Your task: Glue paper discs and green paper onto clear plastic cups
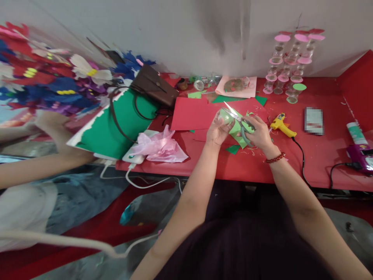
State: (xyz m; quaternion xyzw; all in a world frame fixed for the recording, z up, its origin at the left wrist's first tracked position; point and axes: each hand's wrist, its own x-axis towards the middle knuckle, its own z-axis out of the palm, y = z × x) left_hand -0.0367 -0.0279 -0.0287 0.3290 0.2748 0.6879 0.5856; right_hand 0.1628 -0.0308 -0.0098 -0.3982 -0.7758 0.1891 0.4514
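Observation:
My left hand [218, 129] is closed around a small clear, pale-green piece [225, 116] that looks like a cut plastic cup. My right hand [258, 132] grips a pair of scissors [241, 121] by its grey-green handles. The blades are parted and point up and left, beside the piece in my left hand. Under the hands lie light green paper [239, 139], a dark green scrap [233, 149] and thin pale trimmings. Red card sheets [192, 112] spread behind and to the left.
A yellow hot glue gun [282, 125] lies to the right, its black cord running over the table edge. Stacked clear cup pieces with pink discs [282, 78] stand behind. On the left are a brown bag [155, 87], pink plastic [163, 146] and another person's arm [43, 165].

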